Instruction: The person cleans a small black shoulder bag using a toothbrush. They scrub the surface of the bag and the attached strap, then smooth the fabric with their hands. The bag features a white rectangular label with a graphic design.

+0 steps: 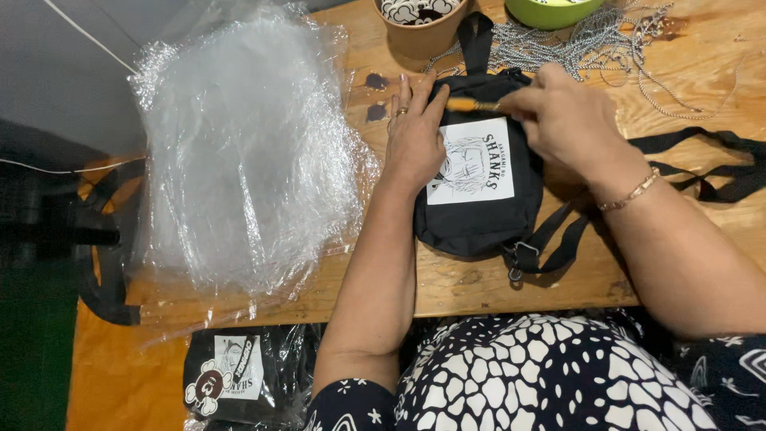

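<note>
Lying near the counter's [479,291] front edge, one black pouch [479,209] with a white printed patch is pressed flat under the left hand [413,140], fingers spread. The right hand [568,120] pinches one small brush [471,104] at its top. Beside it sits one heap of clear plastic bags [247,152]; two bowls [419,24] and loose chains [590,40] line the back edge.

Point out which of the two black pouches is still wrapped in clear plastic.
The black pouch at the bottom left, below the table's edge, sits inside a clear plastic bag. The pouch on the wooden table, under the left hand and right hand, is bare.
</note>
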